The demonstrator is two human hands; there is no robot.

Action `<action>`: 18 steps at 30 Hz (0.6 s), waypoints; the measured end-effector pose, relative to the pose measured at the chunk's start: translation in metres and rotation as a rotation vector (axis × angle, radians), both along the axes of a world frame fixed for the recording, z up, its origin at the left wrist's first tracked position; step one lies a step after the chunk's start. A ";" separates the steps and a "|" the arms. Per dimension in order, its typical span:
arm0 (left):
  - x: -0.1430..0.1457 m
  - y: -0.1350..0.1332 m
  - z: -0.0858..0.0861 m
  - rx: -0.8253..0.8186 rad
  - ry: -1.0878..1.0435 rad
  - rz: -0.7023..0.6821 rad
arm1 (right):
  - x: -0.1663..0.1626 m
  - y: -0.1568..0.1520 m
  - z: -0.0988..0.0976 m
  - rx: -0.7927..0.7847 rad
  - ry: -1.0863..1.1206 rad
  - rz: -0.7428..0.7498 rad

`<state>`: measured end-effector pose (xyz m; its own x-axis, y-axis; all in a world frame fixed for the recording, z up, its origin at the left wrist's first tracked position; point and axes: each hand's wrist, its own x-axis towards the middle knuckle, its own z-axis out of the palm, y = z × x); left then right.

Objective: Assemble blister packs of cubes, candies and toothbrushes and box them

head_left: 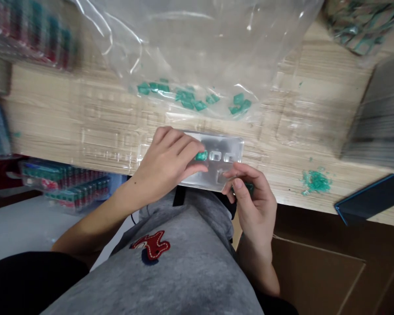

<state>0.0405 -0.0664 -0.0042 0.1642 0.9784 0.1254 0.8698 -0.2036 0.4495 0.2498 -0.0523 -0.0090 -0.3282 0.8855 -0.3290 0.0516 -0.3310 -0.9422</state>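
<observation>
A silvery metal plate (213, 142) with rectangular cut-outs lies at the near edge of the table. My left hand (172, 159) reaches over its left part, with index finger and thumb at a small translucent green piece (201, 155) on the plate. Two cut-outs to the right of that piece show no green. At the plate's right near corner, my right hand (254, 197) is curled, thumb towards the fingers. Something dark green (248, 188) shows inside it, partly hidden by the fingers.
Beyond the plate lies a large clear plastic bag (197, 52) with several green pieces (185, 96). Clear plastic trays (101, 144) are at the left. Green crumbs (317, 180) and a dark phone (369, 199) lie at the right. A grey stack (381, 109) stands behind them.
</observation>
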 end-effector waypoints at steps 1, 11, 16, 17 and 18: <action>0.000 -0.001 0.001 -0.002 -0.005 -0.027 | 0.000 0.000 0.000 0.010 0.005 0.001; 0.006 -0.007 0.009 0.018 -0.075 0.001 | -0.003 -0.003 0.002 0.030 0.190 0.065; 0.018 -0.012 0.030 0.060 -0.245 -0.092 | -0.010 -0.006 0.015 0.015 0.185 0.184; 0.018 -0.013 0.033 0.056 -0.245 -0.098 | -0.011 -0.006 0.017 0.015 0.191 0.191; 0.019 -0.014 0.035 0.052 -0.241 -0.099 | -0.012 -0.006 0.019 0.011 0.200 0.191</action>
